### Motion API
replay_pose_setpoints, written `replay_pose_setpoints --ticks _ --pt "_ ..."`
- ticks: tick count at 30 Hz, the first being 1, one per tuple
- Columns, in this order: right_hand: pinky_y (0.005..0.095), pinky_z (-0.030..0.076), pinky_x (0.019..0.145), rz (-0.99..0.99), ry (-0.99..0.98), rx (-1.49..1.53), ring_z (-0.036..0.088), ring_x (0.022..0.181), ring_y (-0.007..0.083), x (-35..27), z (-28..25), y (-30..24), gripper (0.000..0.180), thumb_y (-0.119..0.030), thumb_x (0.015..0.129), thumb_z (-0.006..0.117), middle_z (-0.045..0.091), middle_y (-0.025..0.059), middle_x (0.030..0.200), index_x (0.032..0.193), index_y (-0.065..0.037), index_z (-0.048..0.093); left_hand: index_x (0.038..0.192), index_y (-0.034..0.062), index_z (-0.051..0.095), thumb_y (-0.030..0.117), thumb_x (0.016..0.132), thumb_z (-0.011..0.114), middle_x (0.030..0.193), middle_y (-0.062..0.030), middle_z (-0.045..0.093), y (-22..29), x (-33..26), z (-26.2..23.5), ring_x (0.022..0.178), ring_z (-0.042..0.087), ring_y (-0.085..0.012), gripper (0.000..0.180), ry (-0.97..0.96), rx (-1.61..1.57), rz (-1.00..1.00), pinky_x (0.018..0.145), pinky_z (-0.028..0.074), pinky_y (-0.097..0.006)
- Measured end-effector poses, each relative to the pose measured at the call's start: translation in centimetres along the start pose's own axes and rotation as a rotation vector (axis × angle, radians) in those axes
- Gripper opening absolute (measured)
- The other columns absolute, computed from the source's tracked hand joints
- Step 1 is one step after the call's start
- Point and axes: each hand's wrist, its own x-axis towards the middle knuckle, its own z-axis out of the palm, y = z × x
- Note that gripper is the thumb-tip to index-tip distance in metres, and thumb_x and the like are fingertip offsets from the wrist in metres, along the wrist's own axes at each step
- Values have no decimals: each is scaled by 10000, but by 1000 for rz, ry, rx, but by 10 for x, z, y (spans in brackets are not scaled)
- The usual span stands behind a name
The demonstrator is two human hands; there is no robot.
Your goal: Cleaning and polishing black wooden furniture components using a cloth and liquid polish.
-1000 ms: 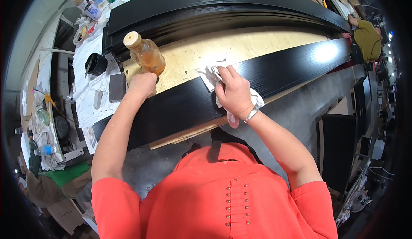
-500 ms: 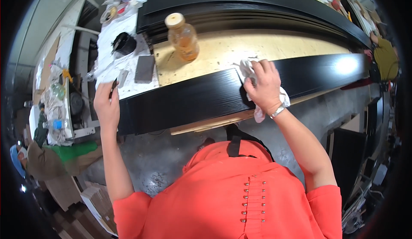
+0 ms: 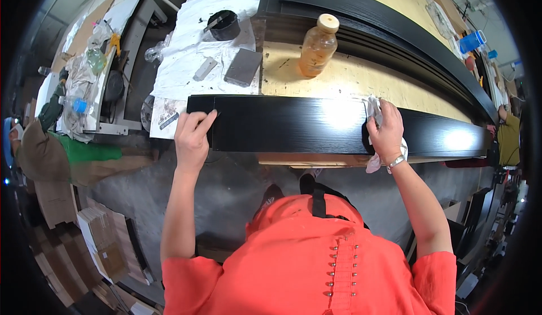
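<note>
A long black wood-grained board [image 3: 282, 127] lies across the near side of the table. At its left end my left hand [image 3: 192, 140] is closed, thumb and fingertips pinched together over the board's face. Anything between those fingers is too small or hidden to make out. Farther right, my right hand [image 3: 388, 131] grips a crumpled white cloth [image 3: 372, 110] against the board, and part of the cloth hangs below the palm. Beyond the board stands a clear bottle of amber liquid [image 3: 318, 49] with a pale cap.
A grey rectangular block [image 3: 244, 66], a smaller light grey block [image 3: 205, 68] and a black tub [image 3: 224, 27] rest on white sheeting [image 3: 180, 49]. Stacked black boards [image 3: 384, 15] lie at the back. Other people are at the far left and far right.
My view has shifted left. My left hand, earlier holding a thin dark object beyond the board's left end, now has its fingertips on the board. The cloth stays under my right hand.
</note>
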Motion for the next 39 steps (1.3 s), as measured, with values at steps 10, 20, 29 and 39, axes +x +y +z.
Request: replay_pose_setpoints --ticks 10,20,29,39 --pt "453 455 977 3 -23 -21 588 1093 381 0 0 4 439 -120 776 667 640 196 1135 1192 -13 578 1013 6 742 -86 720 622 834 -72 589 -17 2 12 763 541 -265 330 82 34 108 674 459 -378" --pt "457 458 969 -4 -16 -45 587 1090 387 0 0 5 425 -126 780 658 641 195 1136 1180 -1 581 961 6 736 -75 721 655 773 -73 537 -6 9 16 742 534 -265 265 37 60 133 653 444 -388" --pt "453 460 960 -5 1 -25 592 1073 381 0 2 4 398 -144 790 648 650 185 1108 1156 2 590 883 74 751 10 748 651 755 -40 579 -4 19 -3 783 565 -261 180 -149 -53 136 697 438 -394" --pt "451 463 950 -22 7 -18 596 1068 372 1 2 2 389 -149 800 643 652 184 1096 1156 -3 588 903 15 732 -70 700 717 750 -112 600 19 -20 -47 733 597 -285 220 -215 -220 -74 642 475 -384"
